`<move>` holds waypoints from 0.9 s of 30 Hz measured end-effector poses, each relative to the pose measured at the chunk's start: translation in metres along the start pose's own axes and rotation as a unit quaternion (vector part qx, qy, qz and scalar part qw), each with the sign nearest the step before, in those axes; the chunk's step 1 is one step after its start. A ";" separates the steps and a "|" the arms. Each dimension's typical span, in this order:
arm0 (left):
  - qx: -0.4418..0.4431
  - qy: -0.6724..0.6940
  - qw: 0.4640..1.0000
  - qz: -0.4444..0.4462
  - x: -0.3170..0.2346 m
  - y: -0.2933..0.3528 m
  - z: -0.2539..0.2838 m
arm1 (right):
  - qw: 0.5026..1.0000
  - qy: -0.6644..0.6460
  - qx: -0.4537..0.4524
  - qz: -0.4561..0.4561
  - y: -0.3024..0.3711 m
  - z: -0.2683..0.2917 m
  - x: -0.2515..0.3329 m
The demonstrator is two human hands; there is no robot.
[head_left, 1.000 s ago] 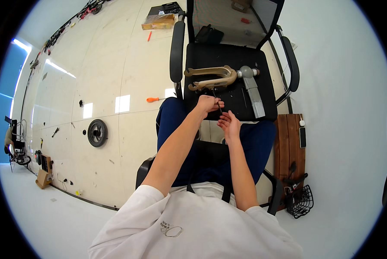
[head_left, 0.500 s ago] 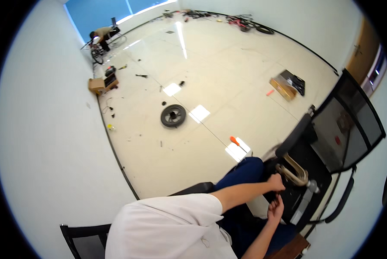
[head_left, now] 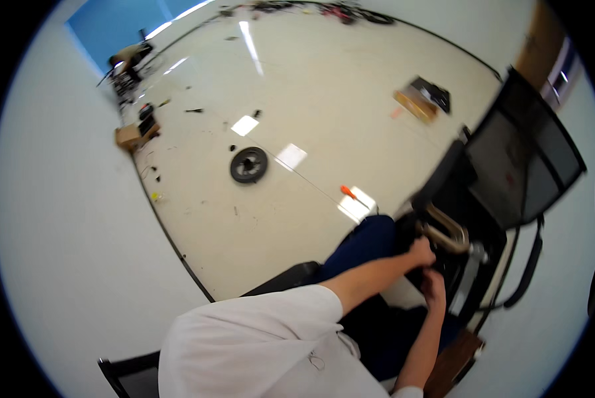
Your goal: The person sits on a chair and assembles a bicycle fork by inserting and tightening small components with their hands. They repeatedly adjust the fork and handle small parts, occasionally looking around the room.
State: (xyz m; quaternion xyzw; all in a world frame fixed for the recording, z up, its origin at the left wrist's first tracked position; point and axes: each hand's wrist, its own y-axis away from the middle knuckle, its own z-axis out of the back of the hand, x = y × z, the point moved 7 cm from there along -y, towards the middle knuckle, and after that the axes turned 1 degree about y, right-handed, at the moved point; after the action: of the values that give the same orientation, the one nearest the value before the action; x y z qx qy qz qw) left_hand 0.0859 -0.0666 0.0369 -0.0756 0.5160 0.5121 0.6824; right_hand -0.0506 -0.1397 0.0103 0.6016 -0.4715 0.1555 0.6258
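Swinging our view has put the tan fork (head_left: 462, 239) on the black chair (head_left: 526, 152) right of frame centre, our work now off-centre, left hand (head_left: 422, 253) beside it, right hand (head_left: 433, 286) just below, each grip too blurred to tell.

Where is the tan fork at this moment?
In the head view, the tan fork lies right of centre on the black chair seat, just up and right of the left hand and near the grey bar.

Left hand (head_left: 422, 253) near tan bike fork (head_left: 462, 240) on black chair (head_left: 520, 152) — right hand (head_left: 434, 287) close by. Wheel (head_left: 249, 165) and orange screwdriver (head_left: 348, 192) on floor (head_left: 311, 99).
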 end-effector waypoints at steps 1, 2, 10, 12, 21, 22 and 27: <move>0.015 -0.022 0.999 0.019 0.014 -0.013 -0.004 | 0.999 -0.021 -0.010 0.025 -0.002 -0.015 0.005; 0.048 -0.004 0.999 0.018 0.022 -0.020 -0.008 | 0.998 -0.062 -0.027 0.012 0.003 -0.022 0.005; 0.261 0.258 0.928 0.064 0.010 -0.003 -0.014 | 0.892 -0.449 0.025 0.049 0.007 -0.053 -0.007; 0.244 0.243 0.936 0.077 -0.003 0.012 -0.009 | 0.895 -0.444 0.016 0.043 0.003 -0.045 -0.012; 0.080 0.194 0.977 0.044 0.000 0.012 0.016 | 0.986 -0.120 -0.116 0.018 0.013 -0.030 0.021; 0.069 0.190 0.978 0.047 -0.002 0.011 0.017 | 0.990 -0.036 -0.133 0.019 0.011 -0.026 0.024; 0.108 0.252 0.958 0.080 0.015 -0.008 0.002 | 0.979 0.119 -0.152 0.059 0.016 -0.032 0.045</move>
State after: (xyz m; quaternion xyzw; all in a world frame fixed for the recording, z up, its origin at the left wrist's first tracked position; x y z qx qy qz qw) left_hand 0.0925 -0.0602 0.0227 -0.0866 0.7277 0.4708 0.4912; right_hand -0.0269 -0.1244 0.0603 0.4473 -0.4468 0.1891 0.7513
